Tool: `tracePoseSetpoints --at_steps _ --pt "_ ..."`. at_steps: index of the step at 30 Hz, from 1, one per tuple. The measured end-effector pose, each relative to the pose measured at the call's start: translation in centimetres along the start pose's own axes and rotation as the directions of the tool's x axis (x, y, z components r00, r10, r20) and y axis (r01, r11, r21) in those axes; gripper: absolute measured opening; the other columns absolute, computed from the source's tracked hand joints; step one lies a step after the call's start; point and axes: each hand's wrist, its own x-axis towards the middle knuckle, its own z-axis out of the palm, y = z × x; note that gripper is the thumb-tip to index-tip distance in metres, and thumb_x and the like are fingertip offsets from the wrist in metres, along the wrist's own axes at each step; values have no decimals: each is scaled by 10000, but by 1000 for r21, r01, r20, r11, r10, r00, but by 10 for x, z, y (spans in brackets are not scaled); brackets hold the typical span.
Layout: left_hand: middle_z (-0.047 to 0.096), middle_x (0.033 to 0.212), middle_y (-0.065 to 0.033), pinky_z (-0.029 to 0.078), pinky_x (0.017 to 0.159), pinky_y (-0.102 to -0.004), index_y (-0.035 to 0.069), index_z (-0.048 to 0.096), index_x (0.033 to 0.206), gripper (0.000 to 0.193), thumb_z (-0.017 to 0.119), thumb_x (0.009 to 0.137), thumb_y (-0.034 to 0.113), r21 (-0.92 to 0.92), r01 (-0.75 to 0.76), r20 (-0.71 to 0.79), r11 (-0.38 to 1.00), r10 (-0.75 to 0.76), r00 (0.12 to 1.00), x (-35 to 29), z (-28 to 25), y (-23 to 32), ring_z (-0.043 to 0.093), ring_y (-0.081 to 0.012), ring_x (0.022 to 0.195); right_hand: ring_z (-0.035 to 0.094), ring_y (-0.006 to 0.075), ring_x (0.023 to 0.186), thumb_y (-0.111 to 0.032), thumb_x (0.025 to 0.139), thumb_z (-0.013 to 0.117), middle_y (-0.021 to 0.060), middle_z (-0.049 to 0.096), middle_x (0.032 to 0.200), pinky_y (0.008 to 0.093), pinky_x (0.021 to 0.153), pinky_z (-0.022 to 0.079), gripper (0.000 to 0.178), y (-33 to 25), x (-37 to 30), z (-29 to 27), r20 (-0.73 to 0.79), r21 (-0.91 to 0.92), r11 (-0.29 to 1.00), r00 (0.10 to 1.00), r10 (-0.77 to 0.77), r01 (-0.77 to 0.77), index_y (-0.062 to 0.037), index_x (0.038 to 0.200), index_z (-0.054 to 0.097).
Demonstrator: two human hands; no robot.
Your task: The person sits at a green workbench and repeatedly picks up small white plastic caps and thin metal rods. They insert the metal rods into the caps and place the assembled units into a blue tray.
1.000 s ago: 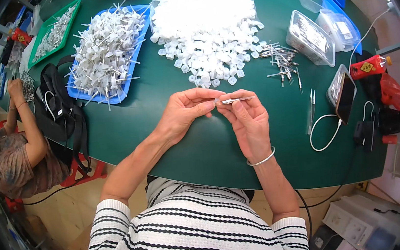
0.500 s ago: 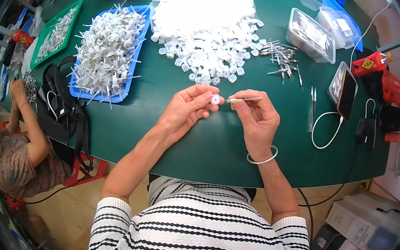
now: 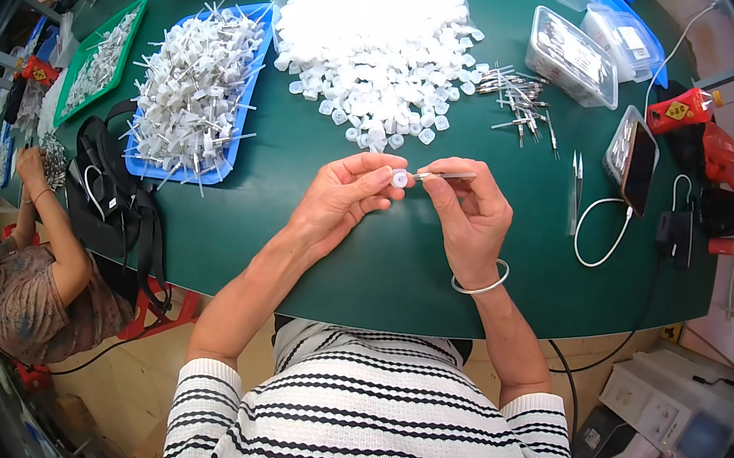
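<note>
Between thumb and fingers, my left hand (image 3: 341,198) pinches a small white plastic cap (image 3: 399,178) with a round hole facing up. My right hand (image 3: 474,212) grips a thin metal pin (image 3: 447,175), held level, its tip at the right side of the cap. Whether the tip has entered the cap is too small to tell. Beyond my hands spreads a heap of the same white caps (image 3: 385,73), spilling from a clear plastic bag. To its right lies a loose pile of metal pins (image 3: 517,99).
A blue tray (image 3: 136,169) of assembled white pieces with pins stands left of the heap, a green tray (image 3: 139,18) beyond. Tweezers (image 3: 576,191), a phone (image 3: 638,166) with a cable and clear boxes (image 3: 569,57) lie right. A black backpack (image 3: 114,194) and a seated co-worker (image 3: 37,275) are left.
My right hand has shifted slightly left, bringing the pin up to the cap. The gap between pin and cap has closed. The left hand has barely moved.
</note>
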Motion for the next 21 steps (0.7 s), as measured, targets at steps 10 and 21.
tracePoseSetpoints --at_steps 10,21 --pt "649 878 -52 535 687 -190 -7 626 1073 221 615 895 123 19 7 -18 1000 -7 1000 0 0 -1 635 -108 791 627 130 743 -28 839 658 60 651 838 249 694 507 96 -1 0 -1 12 -38 999 1000 15 -14 10 920 625" --pt "647 858 -52 537 681 -191 -5 631 1065 213 606 904 132 49 11 -25 999 -10 1000 0 2 -1 636 -104 771 641 163 722 -21 823 662 82 653 837 262 666 518 95 -3 3 -2 52 -136 988 997 -63 69 10 905 625"
